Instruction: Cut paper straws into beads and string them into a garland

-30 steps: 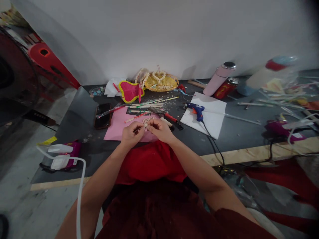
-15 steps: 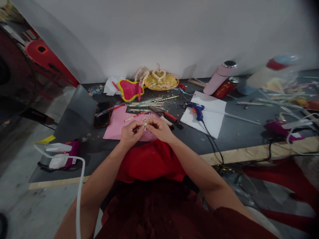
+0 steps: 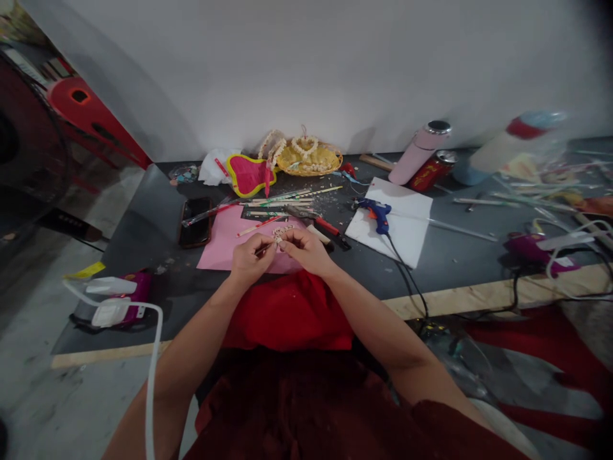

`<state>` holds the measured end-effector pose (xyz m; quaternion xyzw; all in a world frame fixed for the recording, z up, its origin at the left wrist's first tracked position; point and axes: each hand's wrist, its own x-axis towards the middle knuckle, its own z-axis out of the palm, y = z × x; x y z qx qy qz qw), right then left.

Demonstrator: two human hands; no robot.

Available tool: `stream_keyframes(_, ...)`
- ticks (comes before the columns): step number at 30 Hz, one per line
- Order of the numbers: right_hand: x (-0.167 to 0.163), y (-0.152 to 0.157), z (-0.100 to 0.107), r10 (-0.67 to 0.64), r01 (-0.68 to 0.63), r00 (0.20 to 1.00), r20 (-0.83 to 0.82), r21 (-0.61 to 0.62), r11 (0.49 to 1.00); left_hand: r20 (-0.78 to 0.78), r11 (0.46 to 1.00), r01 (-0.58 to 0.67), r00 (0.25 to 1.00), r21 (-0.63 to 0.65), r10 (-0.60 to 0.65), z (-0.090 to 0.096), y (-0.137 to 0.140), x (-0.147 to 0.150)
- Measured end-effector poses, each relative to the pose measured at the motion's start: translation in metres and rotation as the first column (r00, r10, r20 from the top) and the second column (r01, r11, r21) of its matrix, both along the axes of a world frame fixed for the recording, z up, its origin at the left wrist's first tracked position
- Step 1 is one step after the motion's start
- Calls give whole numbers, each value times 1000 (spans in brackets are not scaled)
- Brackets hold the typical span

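My left hand [image 3: 249,258] and my right hand [image 3: 307,250] meet over the near part of a pink sheet [image 3: 218,239]. Both pinch a small cream-coloured beaded piece [image 3: 282,230], whose curved end shows beyond the fingertips. Something thin and dark pokes out by the left fingers, too small to name. Just past the hands lie pliers [image 3: 325,223] with red handles and several thin printed strips [image 3: 282,201]. A red cloth [image 3: 290,313] covers the lap below the wrists.
A blue glue gun [image 3: 378,214] rests on a white sheet [image 3: 416,223], its cord running off the front edge. Left is a phone [image 3: 195,220]. Behind stand a yellow basket [image 3: 311,167], a pink flask [image 3: 421,153] and a red can [image 3: 433,171]. A power strip [image 3: 127,300] sits at left.
The view has shifted very slightly. Both hands keep the same pinch on the beaded piece, with no clear movement of the fingers.
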<state>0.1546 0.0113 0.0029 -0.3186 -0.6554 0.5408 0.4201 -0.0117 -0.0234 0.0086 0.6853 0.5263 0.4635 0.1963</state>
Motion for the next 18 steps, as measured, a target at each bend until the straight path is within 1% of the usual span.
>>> stream_keyframes(7, 1, -1, 3, -1, 0, 999, 42, 18, 1000, -29, 1000, 3, 1000, -3, -3, -1, 0, 0)
stream_keyframes(18, 1, -1, 4, 4, -4, 1000, 26, 10, 1000, -16, 1000, -4, 1000, -10, 4, -2, 0, 0)
